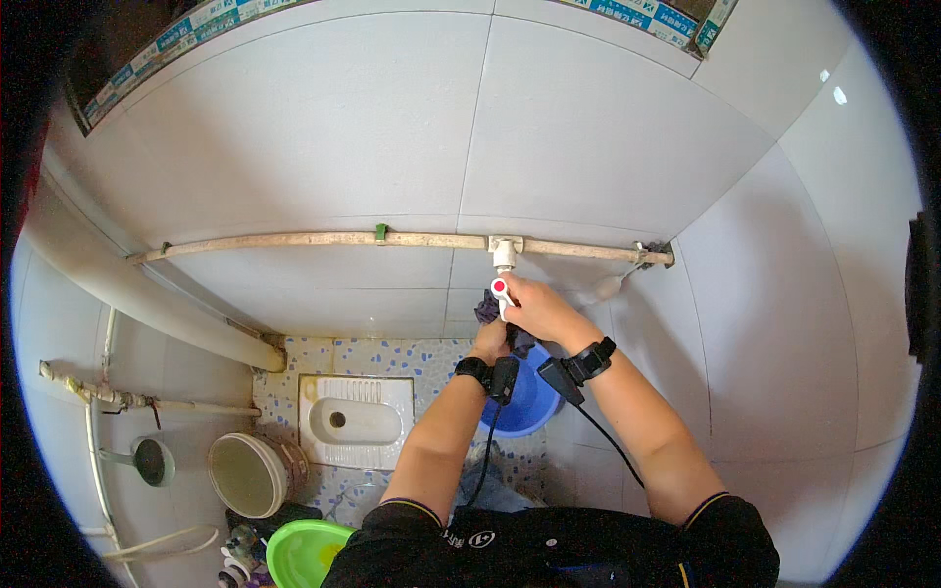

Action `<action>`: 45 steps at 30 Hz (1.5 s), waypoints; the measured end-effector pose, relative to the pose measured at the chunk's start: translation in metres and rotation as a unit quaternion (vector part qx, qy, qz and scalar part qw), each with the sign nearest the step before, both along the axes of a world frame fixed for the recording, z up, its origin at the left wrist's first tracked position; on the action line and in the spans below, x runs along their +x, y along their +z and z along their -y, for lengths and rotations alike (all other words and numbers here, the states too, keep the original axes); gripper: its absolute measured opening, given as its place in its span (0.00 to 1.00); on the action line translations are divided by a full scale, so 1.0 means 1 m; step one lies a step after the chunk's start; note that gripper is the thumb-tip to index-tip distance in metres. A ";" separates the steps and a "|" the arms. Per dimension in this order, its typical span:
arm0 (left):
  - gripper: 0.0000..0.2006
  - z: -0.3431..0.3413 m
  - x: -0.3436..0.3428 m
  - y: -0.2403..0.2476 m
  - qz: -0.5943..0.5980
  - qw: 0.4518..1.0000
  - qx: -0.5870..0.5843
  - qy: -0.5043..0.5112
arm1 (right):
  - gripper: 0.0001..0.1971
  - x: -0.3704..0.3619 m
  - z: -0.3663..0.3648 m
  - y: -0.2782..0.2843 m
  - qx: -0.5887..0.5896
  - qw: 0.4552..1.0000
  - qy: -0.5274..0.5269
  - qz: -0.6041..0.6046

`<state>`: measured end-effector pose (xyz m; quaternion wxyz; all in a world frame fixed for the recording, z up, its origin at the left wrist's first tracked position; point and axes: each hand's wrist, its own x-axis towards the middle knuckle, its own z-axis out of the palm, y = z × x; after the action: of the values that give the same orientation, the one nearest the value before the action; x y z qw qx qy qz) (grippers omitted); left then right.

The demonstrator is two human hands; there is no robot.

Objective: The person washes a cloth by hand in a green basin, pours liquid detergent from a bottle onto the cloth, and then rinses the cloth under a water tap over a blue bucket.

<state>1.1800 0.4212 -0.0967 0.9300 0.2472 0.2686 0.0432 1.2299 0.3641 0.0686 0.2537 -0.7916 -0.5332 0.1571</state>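
Observation:
A white tap (504, 257) with a red dot on its lever juts from the pipe along the wall. My right hand (541, 306) is closed around the tap's white lever, fingers partly hidden. Just below it, my left hand (490, 339) grips a bunched dark cloth (486, 307) under the spout; part of the cloth hangs between my wrists. A blue basin (529, 407) sits on the floor beneath both hands, its near side visible past my wrists. Whether water is running cannot be made out.
Left of my arms, a squat toilet (402, 380) is set in the speckled floor. Beyond it stand a pale bucket (245, 475), a dipper (152, 461) and a green basin (304, 554). The horizontal pipe (323, 238) spans the tiled wall. Black cables (608, 439) trail from my wrist straps.

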 end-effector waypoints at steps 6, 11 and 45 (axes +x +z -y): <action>0.14 0.003 0.013 -0.018 -0.018 0.999 0.030 -0.033 | 0.19 0.006 0.005 0.000 0.006 1.000 -0.001 -0.022; 0.15 -0.001 0.015 -0.022 -0.012 0.997 0.081 -0.015 | 0.22 0.003 0.010 0.014 0.020 0.989 0.027 -0.143; 0.18 -0.012 -0.017 -0.032 -0.080 0.991 0.074 -0.083 | 0.21 0.019 0.036 -0.200 0.108 0.905 -0.170 -0.374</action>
<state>1.1630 0.4328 -0.1292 0.8848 0.3399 0.3168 -0.0343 1.2484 0.3281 -0.1310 0.5413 -0.7212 -0.2699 0.3378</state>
